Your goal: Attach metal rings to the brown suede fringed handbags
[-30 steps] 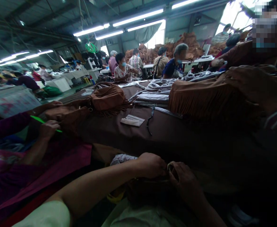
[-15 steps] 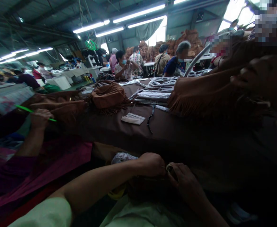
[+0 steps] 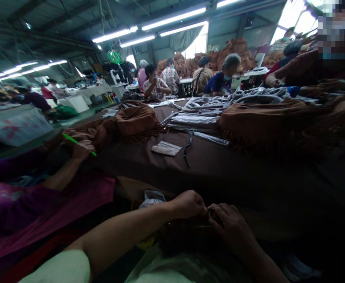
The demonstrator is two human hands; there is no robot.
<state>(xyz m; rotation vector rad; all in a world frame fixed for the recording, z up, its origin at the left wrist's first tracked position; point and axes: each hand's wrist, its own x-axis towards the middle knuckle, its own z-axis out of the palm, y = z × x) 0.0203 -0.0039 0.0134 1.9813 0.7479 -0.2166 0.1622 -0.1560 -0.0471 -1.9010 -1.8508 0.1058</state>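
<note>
Two bare hands meet low in front of the wearer's body, at the near edge of the dark-covered counter (image 3: 143, 167). The left hand (image 3: 188, 205) is curled, its fingertips drawn together; what they pinch is too dark to tell. Just beside it, the right hand (image 3: 232, 220) bends its thumb and fingers around a small ring-shaped piece (image 3: 210, 212), which sits between the two hands. Beyond them lie a pale packet (image 3: 166, 148), a thin black strap (image 3: 187, 151) and a fringed brown bag (image 3: 137, 118). At left, a co-worker's hand (image 3: 84, 149) grips a bright green stick (image 3: 70, 138).
</note>
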